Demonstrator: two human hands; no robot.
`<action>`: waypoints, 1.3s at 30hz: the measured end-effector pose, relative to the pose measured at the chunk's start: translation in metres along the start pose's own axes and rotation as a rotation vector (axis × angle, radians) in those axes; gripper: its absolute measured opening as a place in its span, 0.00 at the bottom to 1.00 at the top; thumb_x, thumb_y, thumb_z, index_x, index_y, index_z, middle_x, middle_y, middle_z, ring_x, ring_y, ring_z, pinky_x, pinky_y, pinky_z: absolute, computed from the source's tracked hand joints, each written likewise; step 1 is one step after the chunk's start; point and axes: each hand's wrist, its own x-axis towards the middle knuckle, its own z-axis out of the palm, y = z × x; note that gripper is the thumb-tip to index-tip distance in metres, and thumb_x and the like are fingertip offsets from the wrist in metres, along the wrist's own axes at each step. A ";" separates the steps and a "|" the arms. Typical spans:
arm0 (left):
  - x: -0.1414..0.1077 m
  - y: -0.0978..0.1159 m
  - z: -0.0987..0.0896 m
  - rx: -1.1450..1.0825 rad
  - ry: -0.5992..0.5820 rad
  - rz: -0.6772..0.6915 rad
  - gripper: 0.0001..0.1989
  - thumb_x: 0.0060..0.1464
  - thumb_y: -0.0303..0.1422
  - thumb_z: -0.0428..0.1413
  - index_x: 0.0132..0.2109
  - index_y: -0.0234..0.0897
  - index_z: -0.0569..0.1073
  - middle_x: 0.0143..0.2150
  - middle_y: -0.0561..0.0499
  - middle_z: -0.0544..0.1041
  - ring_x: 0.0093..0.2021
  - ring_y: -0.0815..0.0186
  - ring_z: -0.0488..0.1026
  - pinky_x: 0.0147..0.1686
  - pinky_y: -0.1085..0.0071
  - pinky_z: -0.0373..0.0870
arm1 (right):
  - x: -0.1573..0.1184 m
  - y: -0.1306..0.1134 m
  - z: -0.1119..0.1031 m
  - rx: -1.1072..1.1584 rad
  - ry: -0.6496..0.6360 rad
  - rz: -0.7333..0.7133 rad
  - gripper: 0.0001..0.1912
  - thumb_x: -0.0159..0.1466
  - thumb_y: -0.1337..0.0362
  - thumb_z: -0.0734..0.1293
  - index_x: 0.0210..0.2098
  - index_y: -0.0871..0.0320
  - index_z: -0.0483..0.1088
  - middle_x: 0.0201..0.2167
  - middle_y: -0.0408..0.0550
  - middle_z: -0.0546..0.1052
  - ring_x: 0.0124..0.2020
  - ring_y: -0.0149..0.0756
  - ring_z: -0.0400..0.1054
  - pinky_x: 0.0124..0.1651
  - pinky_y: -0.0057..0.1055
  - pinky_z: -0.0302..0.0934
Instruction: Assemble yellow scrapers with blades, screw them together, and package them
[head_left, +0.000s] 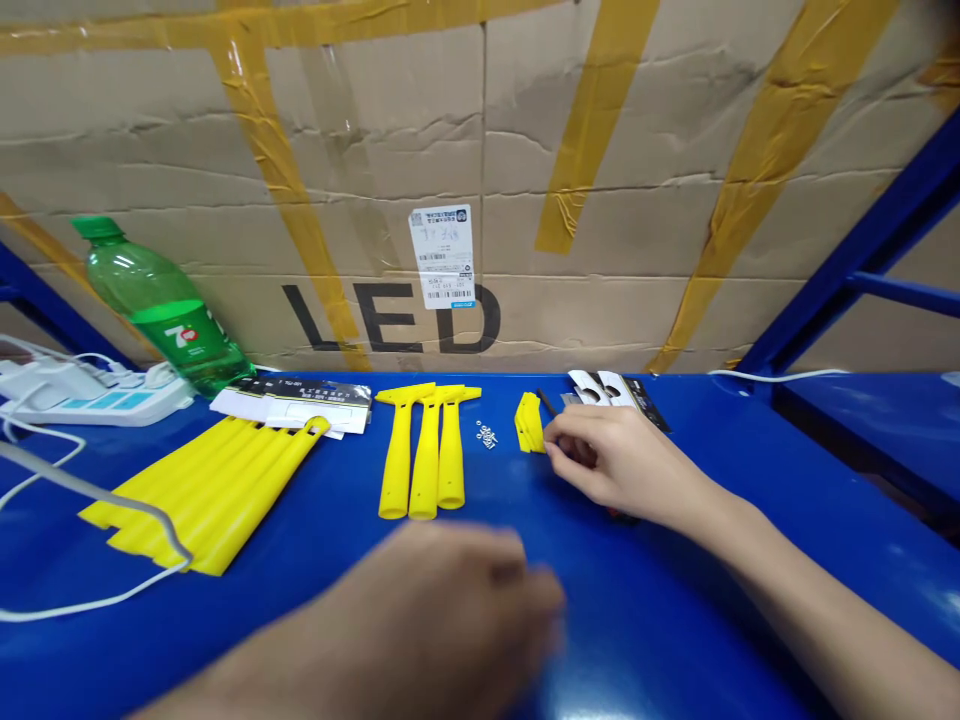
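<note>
R hand (626, 452) is sitting right by the small yellow pcs (529, 423) lying on the blue table (637, 620); fingers are curling, can't tell grip. L hand (442, 610) is blurring, fingers unclear. Prob. pick-up step, calling for a light pinch w/o scattering metal bits (487, 437).

Three T-shaped yellow tools (424, 462), one bottle (174, 325)

"LED" on cardboard box (517, 180), "7" on green bottle (171, 318), white sticker (442, 257) illegible
</note>
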 end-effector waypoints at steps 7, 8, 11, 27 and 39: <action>0.070 -0.056 -0.036 0.694 0.285 -0.505 0.12 0.64 0.32 0.52 0.44 0.31 0.79 0.42 0.35 0.81 0.42 0.45 0.80 0.37 0.56 0.75 | 0.001 0.009 -0.009 0.057 0.062 0.149 0.06 0.62 0.68 0.66 0.30 0.58 0.75 0.24 0.44 0.76 0.26 0.34 0.68 0.32 0.31 0.57; 0.072 -0.060 -0.034 0.703 0.300 -0.526 0.13 0.64 0.32 0.52 0.46 0.30 0.78 0.42 0.33 0.81 0.42 0.44 0.80 0.37 0.55 0.75 | 0.000 0.011 -0.010 0.066 0.065 0.176 0.06 0.62 0.67 0.66 0.30 0.58 0.74 0.24 0.44 0.77 0.26 0.34 0.69 0.33 0.30 0.58; 0.074 -0.067 -0.029 0.698 0.309 -0.558 0.18 0.63 0.32 0.53 0.55 0.28 0.76 0.44 0.31 0.81 0.42 0.42 0.81 0.38 0.53 0.75 | 0.000 0.015 -0.012 0.082 0.053 0.232 0.06 0.63 0.66 0.65 0.31 0.57 0.74 0.25 0.44 0.78 0.27 0.35 0.71 0.33 0.31 0.58; 0.088 -0.068 -0.044 0.374 0.559 -0.433 0.10 0.54 0.37 0.56 0.43 0.43 0.66 0.28 0.54 0.74 0.28 0.60 0.72 0.26 0.67 0.59 | -0.006 0.053 -0.025 0.037 0.261 0.787 0.07 0.59 0.66 0.66 0.29 0.55 0.76 0.25 0.45 0.80 0.28 0.37 0.72 0.32 0.30 0.58; 0.088 -0.073 -0.055 0.364 0.548 -0.111 0.16 0.60 0.36 0.57 0.53 0.38 0.77 0.46 0.47 0.82 0.43 0.59 0.77 0.44 0.64 0.69 | -0.006 0.046 -0.021 -0.085 -0.052 0.630 0.07 0.57 0.69 0.68 0.35 0.54 0.76 0.34 0.46 0.82 0.36 0.40 0.76 0.35 0.30 0.61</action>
